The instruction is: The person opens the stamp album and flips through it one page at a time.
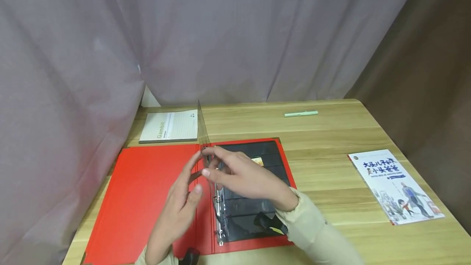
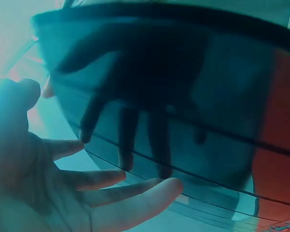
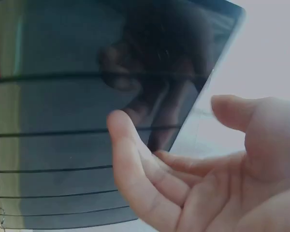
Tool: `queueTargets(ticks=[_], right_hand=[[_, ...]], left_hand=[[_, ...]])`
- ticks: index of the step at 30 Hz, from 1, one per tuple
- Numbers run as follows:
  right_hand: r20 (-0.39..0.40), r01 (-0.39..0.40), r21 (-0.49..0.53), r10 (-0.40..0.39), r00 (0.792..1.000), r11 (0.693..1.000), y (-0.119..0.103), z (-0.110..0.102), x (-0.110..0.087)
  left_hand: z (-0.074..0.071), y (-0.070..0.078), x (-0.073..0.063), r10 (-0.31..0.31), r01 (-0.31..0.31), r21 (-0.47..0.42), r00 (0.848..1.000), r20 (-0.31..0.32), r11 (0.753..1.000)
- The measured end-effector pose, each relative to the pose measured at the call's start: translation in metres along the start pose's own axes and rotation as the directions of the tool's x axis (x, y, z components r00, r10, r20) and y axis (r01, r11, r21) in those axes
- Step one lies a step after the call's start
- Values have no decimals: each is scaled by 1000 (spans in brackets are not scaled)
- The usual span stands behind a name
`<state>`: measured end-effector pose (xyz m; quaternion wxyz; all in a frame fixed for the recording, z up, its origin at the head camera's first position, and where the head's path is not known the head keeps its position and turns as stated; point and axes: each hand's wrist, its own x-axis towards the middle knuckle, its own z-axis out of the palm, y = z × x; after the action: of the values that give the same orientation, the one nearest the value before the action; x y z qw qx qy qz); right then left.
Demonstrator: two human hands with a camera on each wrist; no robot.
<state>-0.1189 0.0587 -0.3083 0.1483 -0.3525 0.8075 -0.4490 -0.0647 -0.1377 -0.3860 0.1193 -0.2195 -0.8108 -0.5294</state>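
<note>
The dark page [image 1: 203,128] stands on edge over the metal rings [image 1: 220,220] of the red binder [image 1: 154,183]. We see its long side run near to far, between both hands, so neither is clearly nearer. On the left, the left hand [image 1: 180,205] is loose, fingertips touching the page. On the right, the right hand [image 1: 248,175] bends softly; its tips seem to touch too. We see neither hand gripping.

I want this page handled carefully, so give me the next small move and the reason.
Probably ease the dark page left onto the red cover with the right hand: it stands nearly upright at the rings, between that hand and the left hand, and the cover lies open.
</note>
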Motion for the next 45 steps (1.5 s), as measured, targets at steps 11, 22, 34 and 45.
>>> queueTargets(ticks=[11,22,34,45], right_hand=[[-32,-52,45,54,998,998,22,-13,-11],[-89,-100,88,108,990,991,54,-34,-25],[-192,-130,103,148,970,986,86,-57,-42],[-358,-196,-118,143,923,973,111,-70,-40]], left_hand=[[-5,6,-7,4,-9,-61,997,-75,998],[-19,1,-13,-15,8,-40,986,-166,999],[-41,-16,-32,-114,70,-192,966,-231,979],[-63,-26,-43,-228,210,-93,937,-266,973]])
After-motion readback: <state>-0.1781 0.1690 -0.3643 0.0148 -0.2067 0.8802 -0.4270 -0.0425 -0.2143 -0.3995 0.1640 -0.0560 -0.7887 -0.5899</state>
